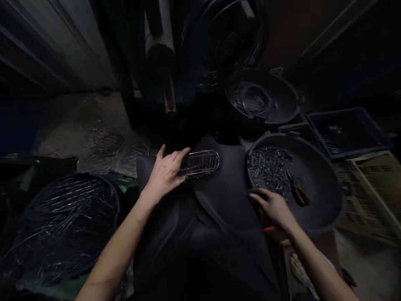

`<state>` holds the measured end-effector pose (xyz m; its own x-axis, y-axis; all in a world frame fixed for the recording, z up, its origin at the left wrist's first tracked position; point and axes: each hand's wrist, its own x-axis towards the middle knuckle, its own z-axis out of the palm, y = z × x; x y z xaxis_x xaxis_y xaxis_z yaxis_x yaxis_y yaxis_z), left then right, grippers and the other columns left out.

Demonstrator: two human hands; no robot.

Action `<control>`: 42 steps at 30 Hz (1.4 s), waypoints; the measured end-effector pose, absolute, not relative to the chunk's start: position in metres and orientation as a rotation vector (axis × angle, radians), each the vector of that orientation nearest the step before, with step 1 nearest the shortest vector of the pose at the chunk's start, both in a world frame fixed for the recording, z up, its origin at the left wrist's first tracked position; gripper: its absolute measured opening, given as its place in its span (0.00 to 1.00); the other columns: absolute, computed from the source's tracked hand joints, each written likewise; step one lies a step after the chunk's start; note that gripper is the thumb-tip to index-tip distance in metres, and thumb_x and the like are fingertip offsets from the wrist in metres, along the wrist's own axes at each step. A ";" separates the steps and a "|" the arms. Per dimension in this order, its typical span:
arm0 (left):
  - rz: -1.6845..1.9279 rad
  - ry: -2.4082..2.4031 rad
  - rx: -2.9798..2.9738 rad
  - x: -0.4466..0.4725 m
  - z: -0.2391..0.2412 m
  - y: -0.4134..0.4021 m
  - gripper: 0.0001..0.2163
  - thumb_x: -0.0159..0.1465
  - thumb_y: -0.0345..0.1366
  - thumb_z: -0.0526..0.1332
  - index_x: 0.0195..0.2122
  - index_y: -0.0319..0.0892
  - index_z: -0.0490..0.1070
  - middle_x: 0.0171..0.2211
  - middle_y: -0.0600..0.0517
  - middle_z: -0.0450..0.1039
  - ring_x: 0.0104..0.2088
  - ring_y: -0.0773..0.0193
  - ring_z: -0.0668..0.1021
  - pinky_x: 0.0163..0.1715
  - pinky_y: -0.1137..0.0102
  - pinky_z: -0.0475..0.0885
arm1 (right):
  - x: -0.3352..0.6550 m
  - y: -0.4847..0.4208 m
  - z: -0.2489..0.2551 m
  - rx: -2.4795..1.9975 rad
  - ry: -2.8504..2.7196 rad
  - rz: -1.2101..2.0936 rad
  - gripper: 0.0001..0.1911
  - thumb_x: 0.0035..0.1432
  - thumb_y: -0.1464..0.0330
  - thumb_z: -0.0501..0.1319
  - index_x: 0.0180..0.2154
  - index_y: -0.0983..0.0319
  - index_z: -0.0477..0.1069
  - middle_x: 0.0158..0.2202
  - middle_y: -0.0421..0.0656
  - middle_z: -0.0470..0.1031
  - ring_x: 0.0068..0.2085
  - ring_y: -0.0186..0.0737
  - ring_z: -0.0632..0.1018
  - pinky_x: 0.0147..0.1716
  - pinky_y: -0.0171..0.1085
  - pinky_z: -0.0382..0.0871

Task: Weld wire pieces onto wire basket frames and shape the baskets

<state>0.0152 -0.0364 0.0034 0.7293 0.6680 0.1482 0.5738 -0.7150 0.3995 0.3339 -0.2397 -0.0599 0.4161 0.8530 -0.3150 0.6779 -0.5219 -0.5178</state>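
Note:
A small oblong wire basket [206,162] lies tilted over the dark apron-like sheet [224,200] across my lap. My left hand [165,174] grips its left end between thumb and fingers, with one finger raised. My right hand [274,207] is curled at the left rim of a round dark basin [322,196]; what its fingers hold, if anything, is too dark to name. Inside that basin are a heap of short bent wire pieces [269,167] and a pair of pliers [299,192] with yellowish handles.
Behind the basin, another dark pan [283,100] holds coiled wire [252,100]. Many long wires [69,200] fill a round container at left. A yellow crate [369,200] and a dark tray [351,129] stand at right. Tangled wire [103,144] lies on the floor; machinery rises ahead.

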 end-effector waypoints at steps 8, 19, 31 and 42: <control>0.370 1.045 2.542 0.019 0.004 -0.043 0.29 0.54 0.30 0.62 0.58 0.44 0.57 0.49 0.47 0.68 0.50 0.56 0.71 0.58 0.54 0.56 | 0.305 -0.217 -0.043 -2.368 -1.514 0.674 0.08 0.48 0.62 0.59 0.30 0.60 0.72 0.31 0.46 0.77 0.33 0.45 0.77 0.32 0.39 0.70; 0.488 1.008 2.683 0.019 0.023 -0.028 0.29 0.56 0.29 0.60 0.58 0.39 0.54 0.50 0.46 0.68 0.49 0.58 0.72 0.59 0.57 0.56 | 0.210 -0.103 0.025 -1.651 -1.231 1.120 0.17 0.53 0.55 0.61 0.33 0.64 0.73 0.28 0.43 0.75 0.28 0.38 0.76 0.29 0.36 0.71; 0.590 1.133 2.771 0.008 0.024 -0.012 0.27 0.54 0.28 0.60 0.56 0.37 0.57 0.47 0.45 0.70 0.48 0.58 0.73 0.57 0.56 0.57 | 0.199 -0.069 0.019 -1.612 -1.047 1.133 0.19 0.45 0.53 0.66 0.29 0.64 0.72 0.25 0.42 0.75 0.27 0.38 0.76 0.27 0.35 0.70; 0.642 1.164 2.666 -0.005 0.026 0.004 0.28 0.54 0.31 0.61 0.56 0.39 0.56 0.47 0.46 0.69 0.48 0.58 0.73 0.56 0.58 0.57 | 0.161 -0.054 0.004 -1.659 -1.366 0.480 0.12 0.57 0.59 0.58 0.35 0.61 0.74 0.32 0.41 0.78 0.32 0.37 0.77 0.35 0.33 0.69</control>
<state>-0.0051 0.0041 0.0263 0.6046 0.7296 0.3196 0.6597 -0.6835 0.3125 0.1610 -0.0538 0.0043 0.3127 0.9192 0.2396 0.5674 0.0215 -0.8232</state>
